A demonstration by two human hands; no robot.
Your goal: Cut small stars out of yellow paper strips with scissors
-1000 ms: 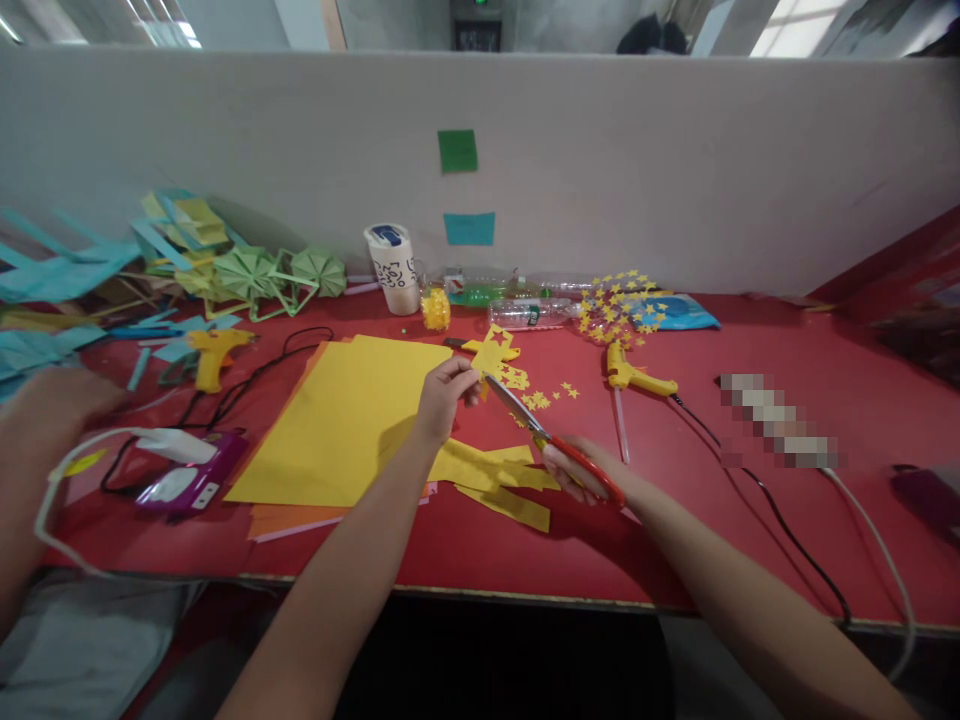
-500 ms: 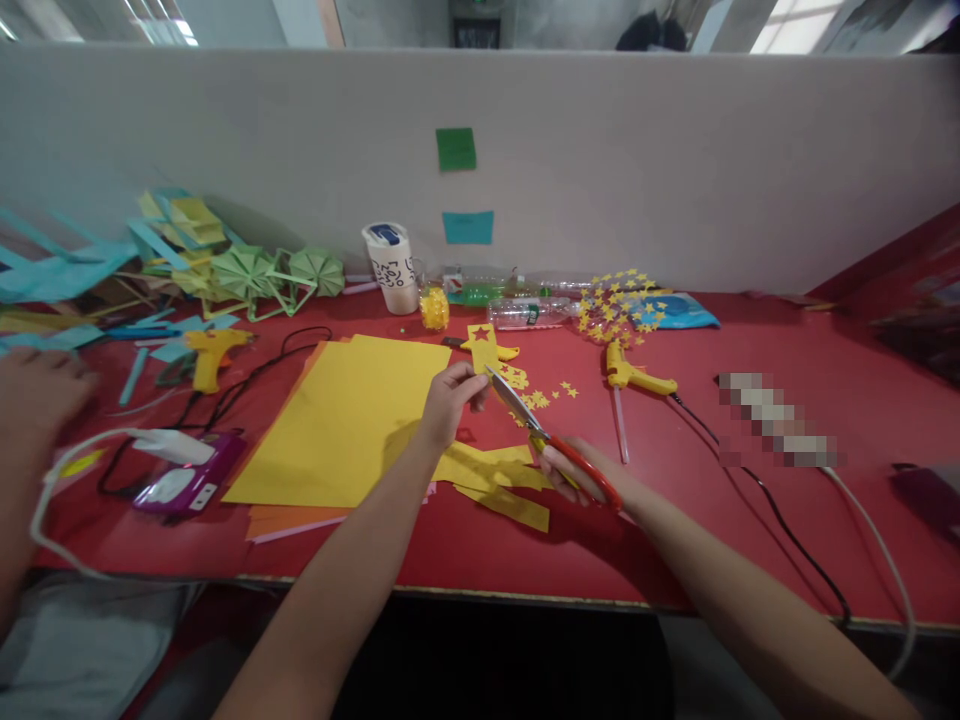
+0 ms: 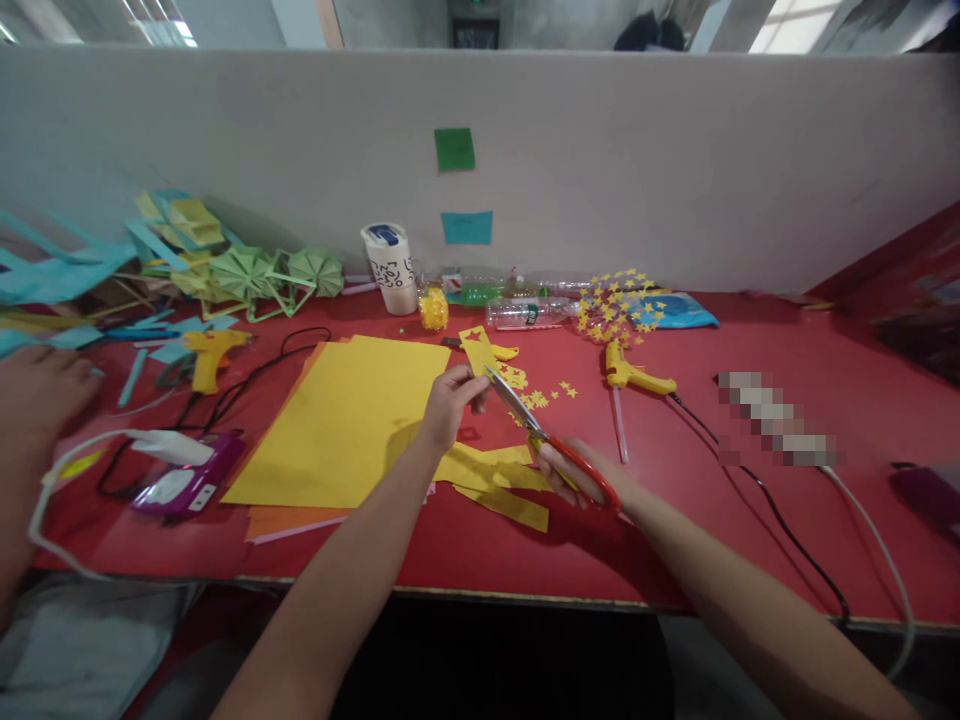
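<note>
My left hand [image 3: 448, 402] pinches a small yellow paper strip [image 3: 478, 350] with a star-shaped hole, holding it just above the red table [image 3: 750, 500]. My right hand [image 3: 581, 475] grips red-handled scissors [image 3: 544, 432], whose blades point up and left and meet the strip's lower edge. Several tiny yellow paper stars [image 3: 536, 398] lie scattered on the table just right of the blades. A large yellow paper sheet [image 3: 345, 420] lies under my left forearm, and yellow offcuts [image 3: 502, 490] rest between my two hands.
A yellow glue gun [image 3: 634, 378] lies right of the stars, another yellow glue gun [image 3: 210, 352] at left. A paper cup [image 3: 394, 268], plastic bottles [image 3: 525, 312] and a heap of stars [image 3: 619, 305] line the back wall. Another person's hand [image 3: 34, 385] is at far left, beside a purple device [image 3: 187, 482].
The paper strip has turned in my left hand from a broad piece to a narrow upright one. The scissors stayed almost in place. The other person's hand shifted at far left.
</note>
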